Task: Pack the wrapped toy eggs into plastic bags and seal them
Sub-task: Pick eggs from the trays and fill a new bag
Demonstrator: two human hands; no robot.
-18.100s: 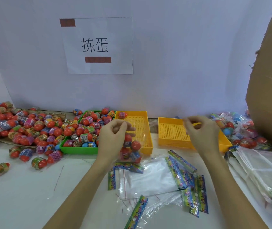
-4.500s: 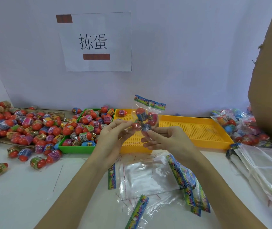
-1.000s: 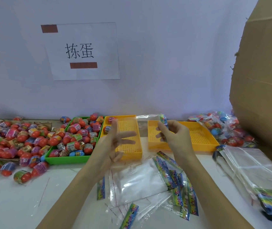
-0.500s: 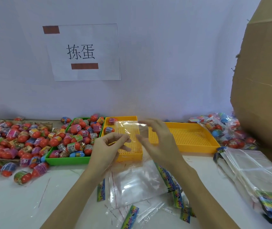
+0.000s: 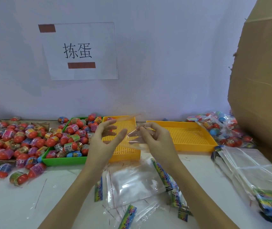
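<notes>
My right hand [image 5: 155, 139] pinches a clear empty plastic bag [image 5: 132, 129] at twelve o'clock over the yellow perforated tray [image 5: 123, 152]; my left hand [image 5: 104, 139] hovers open-fingered just beside it at nine.

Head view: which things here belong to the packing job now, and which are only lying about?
Belong to the job:
- clear bag, pinched by the right hand
- left hand, fingers spread beside the bag
- wrapped eggs in the green tray
- empty bags on the table
- filled bags at far right

Lying about:
- paper sign
- cardboard box
- two yellow trays
</notes>
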